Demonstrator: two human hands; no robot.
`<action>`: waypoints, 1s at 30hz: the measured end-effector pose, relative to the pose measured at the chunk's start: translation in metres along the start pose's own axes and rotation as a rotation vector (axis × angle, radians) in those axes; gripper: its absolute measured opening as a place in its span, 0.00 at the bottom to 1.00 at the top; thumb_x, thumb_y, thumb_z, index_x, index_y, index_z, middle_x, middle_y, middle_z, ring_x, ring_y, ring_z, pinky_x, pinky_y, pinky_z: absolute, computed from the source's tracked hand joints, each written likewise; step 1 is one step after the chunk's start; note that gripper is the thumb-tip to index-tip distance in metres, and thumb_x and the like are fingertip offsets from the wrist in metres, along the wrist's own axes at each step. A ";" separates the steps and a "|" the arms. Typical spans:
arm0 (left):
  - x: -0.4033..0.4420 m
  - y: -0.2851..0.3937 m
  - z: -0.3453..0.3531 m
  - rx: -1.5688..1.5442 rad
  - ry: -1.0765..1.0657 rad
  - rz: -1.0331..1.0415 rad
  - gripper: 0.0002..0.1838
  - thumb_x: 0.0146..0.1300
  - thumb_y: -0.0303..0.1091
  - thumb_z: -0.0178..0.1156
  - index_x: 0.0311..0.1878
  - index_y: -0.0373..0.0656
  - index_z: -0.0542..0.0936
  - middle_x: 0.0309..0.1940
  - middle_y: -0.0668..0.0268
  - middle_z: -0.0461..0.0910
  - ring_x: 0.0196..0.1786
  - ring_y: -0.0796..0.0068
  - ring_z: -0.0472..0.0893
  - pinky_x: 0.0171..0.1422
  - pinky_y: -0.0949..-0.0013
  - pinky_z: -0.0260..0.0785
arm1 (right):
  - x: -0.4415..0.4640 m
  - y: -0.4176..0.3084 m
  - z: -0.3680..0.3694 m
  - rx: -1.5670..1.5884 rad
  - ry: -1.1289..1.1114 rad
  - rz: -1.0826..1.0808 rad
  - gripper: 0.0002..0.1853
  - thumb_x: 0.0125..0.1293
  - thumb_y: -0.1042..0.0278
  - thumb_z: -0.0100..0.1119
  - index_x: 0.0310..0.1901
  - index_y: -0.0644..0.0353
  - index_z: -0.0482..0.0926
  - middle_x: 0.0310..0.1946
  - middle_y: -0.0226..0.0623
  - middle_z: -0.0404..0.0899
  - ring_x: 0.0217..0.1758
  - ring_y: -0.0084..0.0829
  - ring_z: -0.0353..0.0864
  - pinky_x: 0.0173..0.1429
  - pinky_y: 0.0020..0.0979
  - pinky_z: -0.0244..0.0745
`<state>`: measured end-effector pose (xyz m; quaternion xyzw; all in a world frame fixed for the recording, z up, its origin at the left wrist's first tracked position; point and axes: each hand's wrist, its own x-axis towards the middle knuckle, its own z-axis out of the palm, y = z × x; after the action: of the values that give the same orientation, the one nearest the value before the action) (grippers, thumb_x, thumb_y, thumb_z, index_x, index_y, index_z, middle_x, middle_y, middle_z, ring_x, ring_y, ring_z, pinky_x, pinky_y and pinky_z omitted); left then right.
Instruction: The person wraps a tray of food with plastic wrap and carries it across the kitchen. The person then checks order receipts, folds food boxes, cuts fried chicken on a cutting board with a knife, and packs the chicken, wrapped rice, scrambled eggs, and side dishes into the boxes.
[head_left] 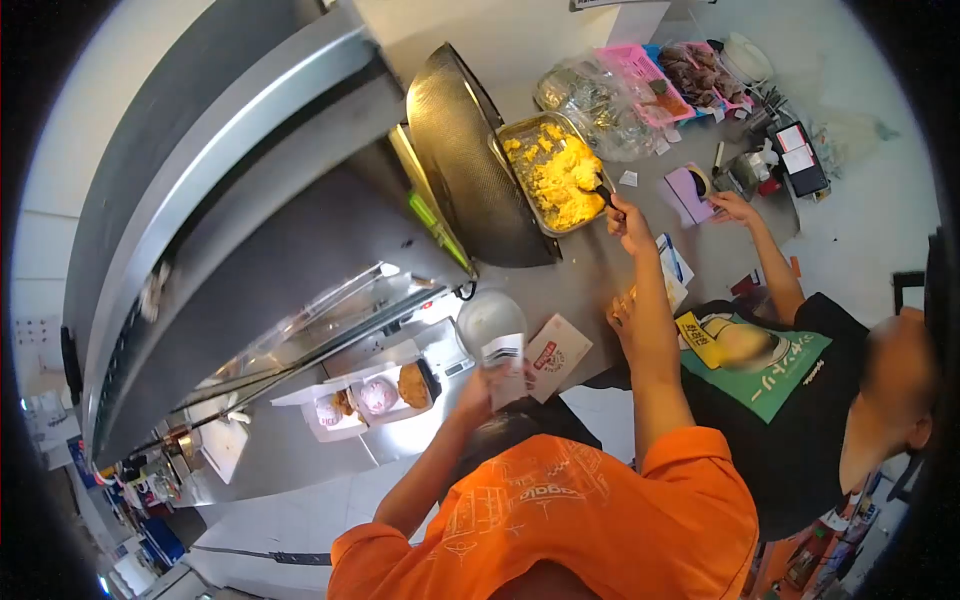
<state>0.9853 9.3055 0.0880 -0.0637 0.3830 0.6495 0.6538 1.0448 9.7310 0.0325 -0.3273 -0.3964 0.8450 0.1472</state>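
My right hand (630, 222) is closed on the black handle of a serving utensil (605, 193). Its far end reaches into yellow, crumbly food (562, 185) in a metal tray (573, 229); the tip is hidden there. Lower down, my left hand (487, 392) is closed around a white paper piece with dark print (503, 352). Just above it is a pale round container (490, 315), and whether they touch I cannot tell. Beside that hand lies a cream paper bag with a red logo (558, 355).
A white box of round food (340, 425) lies on the steel counter. A large glass-and-metal case (310, 330) fills the left. At right a co-worker's hand (735, 207) is near a tape roll (699, 180); other fingers (622, 308) show beside my forearm. Bagged goods (600, 105) stand behind.
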 end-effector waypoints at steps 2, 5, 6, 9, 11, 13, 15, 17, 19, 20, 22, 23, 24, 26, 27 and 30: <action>-0.025 0.001 -0.016 0.025 0.033 0.020 0.19 0.70 0.37 0.52 0.58 0.34 0.71 0.42 0.58 0.81 0.43 0.63 0.83 0.52 0.61 0.77 | -0.013 0.007 0.005 0.042 0.053 -0.053 0.15 0.73 0.55 0.52 0.29 0.46 0.62 0.17 0.18 0.54 0.15 0.16 0.51 0.23 0.24 0.49; -0.062 0.002 -0.033 -0.156 0.075 0.264 0.22 0.70 0.39 0.53 0.63 0.38 0.67 0.40 0.61 0.79 0.43 0.63 0.82 0.51 0.60 0.77 | -0.043 0.015 0.015 0.169 0.170 -0.178 0.14 0.71 0.56 0.55 0.30 0.47 0.64 0.17 0.19 0.56 0.15 0.17 0.52 0.22 0.24 0.48; -0.074 0.001 -0.041 -0.186 0.102 0.303 0.23 0.70 0.39 0.53 0.64 0.40 0.66 0.39 0.62 0.78 0.44 0.63 0.82 0.50 0.59 0.78 | -0.056 0.018 0.016 0.175 0.111 -0.219 0.15 0.71 0.56 0.55 0.29 0.46 0.64 0.17 0.19 0.56 0.16 0.18 0.52 0.22 0.24 0.48; -0.110 -0.006 -0.070 -0.247 0.175 0.364 0.22 0.70 0.37 0.52 0.64 0.40 0.68 0.39 0.62 0.78 0.43 0.63 0.82 0.49 0.60 0.78 | -0.111 0.022 0.035 0.120 0.220 -0.276 0.17 0.71 0.55 0.55 0.26 0.46 0.63 0.16 0.19 0.56 0.16 0.17 0.51 0.23 0.22 0.47; -0.136 -0.012 -0.087 -0.291 0.284 0.409 0.21 0.69 0.36 0.53 0.63 0.40 0.68 0.39 0.61 0.79 0.41 0.64 0.82 0.49 0.60 0.78 | -0.163 0.021 0.067 0.113 0.150 -0.247 0.17 0.72 0.56 0.55 0.25 0.46 0.63 0.16 0.20 0.56 0.18 0.17 0.55 0.24 0.21 0.49; -0.162 -0.020 -0.109 -0.344 0.305 0.455 0.21 0.69 0.36 0.53 0.63 0.40 0.68 0.39 0.62 0.78 0.41 0.64 0.82 0.48 0.60 0.78 | -0.248 0.010 0.195 0.303 0.432 -0.120 0.13 0.72 0.58 0.55 0.29 0.47 0.68 0.17 0.20 0.58 0.22 0.16 0.60 0.26 0.19 0.51; -0.189 -0.027 -0.129 -0.394 0.329 0.515 0.21 0.68 0.35 0.53 0.62 0.42 0.69 0.38 0.62 0.78 0.41 0.65 0.82 0.46 0.59 0.79 | -0.257 0.051 0.158 0.208 0.375 -0.156 0.09 0.71 0.59 0.55 0.33 0.49 0.71 0.18 0.20 0.59 0.24 0.16 0.62 0.26 0.18 0.52; -0.211 -0.034 -0.152 -0.420 0.400 0.550 0.20 0.68 0.35 0.53 0.62 0.42 0.69 0.38 0.62 0.78 0.40 0.65 0.82 0.45 0.59 0.79 | -0.261 0.088 0.155 0.116 0.300 -0.183 0.07 0.71 0.60 0.56 0.36 0.51 0.74 0.18 0.19 0.60 0.26 0.16 0.64 0.27 0.18 0.53; -0.230 -0.040 -0.172 -0.444 0.481 0.557 0.19 0.68 0.35 0.53 0.61 0.43 0.69 0.38 0.63 0.77 0.39 0.65 0.82 0.44 0.60 0.79 | -0.281 0.124 0.175 0.185 0.220 -0.084 0.07 0.72 0.62 0.54 0.37 0.53 0.72 0.18 0.20 0.55 0.21 0.16 0.56 0.26 0.20 0.54; -0.239 -0.041 -0.179 -0.459 0.491 0.553 0.19 0.68 0.35 0.53 0.61 0.43 0.69 0.38 0.63 0.77 0.39 0.65 0.82 0.44 0.60 0.79 | -0.288 0.142 0.184 0.144 0.132 0.027 0.10 0.71 0.61 0.55 0.48 0.55 0.74 0.20 0.19 0.60 0.23 0.14 0.61 0.25 0.18 0.56; -0.255 -0.040 -0.190 -0.446 0.518 0.553 0.20 0.68 0.35 0.53 0.61 0.44 0.69 0.38 0.63 0.77 0.39 0.66 0.81 0.44 0.60 0.79 | -0.289 0.182 0.211 0.185 -0.029 0.165 0.14 0.72 0.61 0.55 0.55 0.54 0.73 0.20 0.18 0.59 0.22 0.13 0.58 0.25 0.18 0.55; -0.258 -0.043 -0.199 -0.451 0.510 0.551 0.19 0.67 0.36 0.54 0.60 0.45 0.69 0.38 0.64 0.78 0.39 0.66 0.81 0.43 0.60 0.79 | -0.286 0.203 0.224 0.214 -0.109 0.228 0.14 0.72 0.59 0.54 0.55 0.55 0.74 0.20 0.18 0.58 0.22 0.13 0.58 0.26 0.18 0.55; -0.262 -0.043 -0.204 -0.465 0.513 0.551 0.19 0.67 0.36 0.54 0.60 0.45 0.69 0.38 0.64 0.78 0.39 0.66 0.81 0.43 0.60 0.79 | -0.283 0.223 0.236 0.132 -0.102 0.245 0.17 0.72 0.58 0.55 0.58 0.54 0.73 0.21 0.17 0.59 0.22 0.13 0.58 0.27 0.17 0.55; -0.274 -0.040 -0.209 -0.436 0.528 0.562 0.18 0.67 0.37 0.55 0.58 0.44 0.70 0.38 0.64 0.78 0.38 0.65 0.82 0.42 0.61 0.79 | -0.269 0.265 0.242 0.076 -0.123 0.306 0.21 0.71 0.58 0.56 0.63 0.53 0.72 0.23 0.17 0.62 0.23 0.13 0.60 0.28 0.18 0.56; -0.282 -0.036 -0.208 -0.439 0.522 0.546 0.17 0.67 0.38 0.56 0.56 0.42 0.71 0.37 0.63 0.79 0.36 0.65 0.82 0.41 0.62 0.79 | -0.259 0.280 0.248 -0.107 -0.160 0.346 0.22 0.72 0.58 0.55 0.64 0.53 0.71 0.24 0.17 0.64 0.25 0.16 0.63 0.29 0.21 0.60; -0.297 -0.039 -0.220 -0.410 0.559 0.592 0.17 0.66 0.39 0.56 0.55 0.42 0.71 0.37 0.62 0.79 0.34 0.65 0.83 0.40 0.63 0.79 | -0.240 0.316 0.274 -0.588 -0.288 0.225 0.24 0.73 0.57 0.52 0.67 0.54 0.69 0.26 0.22 0.70 0.28 0.26 0.70 0.34 0.30 0.68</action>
<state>0.9690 8.9343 0.0921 -0.2525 0.4102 0.8285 0.2855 1.0432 9.2489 0.0241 -0.2746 -0.6013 0.7430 -0.1051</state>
